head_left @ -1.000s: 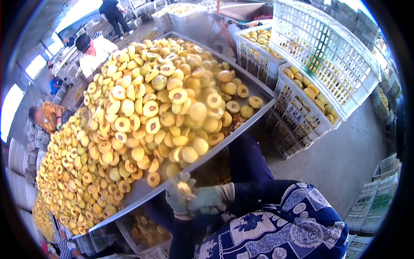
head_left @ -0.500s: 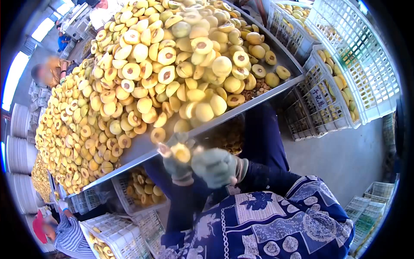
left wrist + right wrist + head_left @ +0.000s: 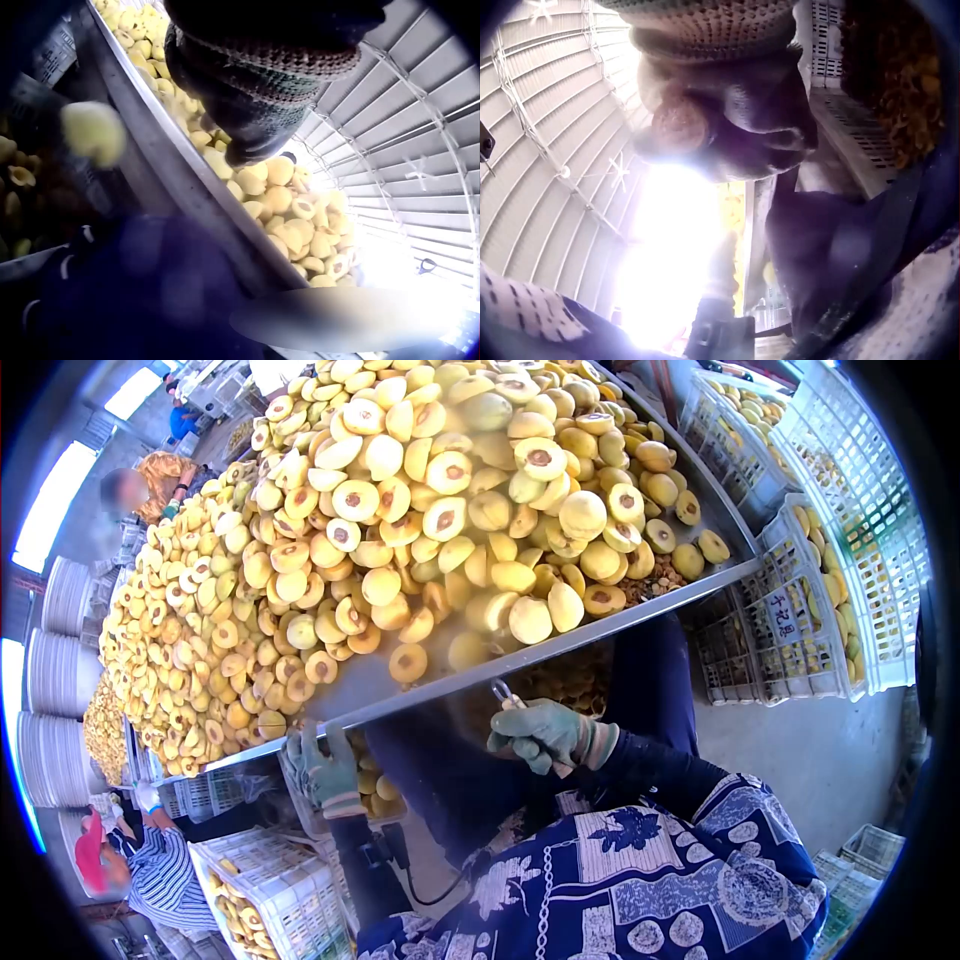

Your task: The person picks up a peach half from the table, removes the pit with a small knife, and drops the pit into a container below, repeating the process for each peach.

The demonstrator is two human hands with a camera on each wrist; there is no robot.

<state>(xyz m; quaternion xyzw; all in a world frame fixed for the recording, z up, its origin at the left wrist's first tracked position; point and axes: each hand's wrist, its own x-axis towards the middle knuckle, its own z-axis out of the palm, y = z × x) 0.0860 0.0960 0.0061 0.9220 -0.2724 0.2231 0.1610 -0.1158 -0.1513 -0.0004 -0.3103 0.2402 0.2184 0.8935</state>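
Note:
The left hand (image 3: 326,768), in a grey-green glove, has its fingers apart below the metal tray's rim (image 3: 480,672), over a crate of fruit halves (image 3: 382,792). In the left wrist view that hand (image 3: 251,97) shows no fruit in it, and a blurred fruit half (image 3: 94,133) hangs in the air, away from the fingers. The gloved right hand (image 3: 548,736) grips a tool with a metal loop (image 3: 503,690) at its tip. Curled fingers of the right hand (image 3: 727,112) also show in the right wrist view. Yellow fruit halves (image 3: 380,586) are heaped on the tray.
White crates of fruit (image 3: 800,642) stand at the right, with others (image 3: 265,885) at the lower left. A person in orange (image 3: 165,480) is across the heap; one in stripes (image 3: 175,880) is at the lower left. Stacked white tubs (image 3: 55,675) line the left side.
The left hand has moved left, away from the right hand, and let go of the fruit half. The right hand has shifted right, its tool now visible. The head view has turned.

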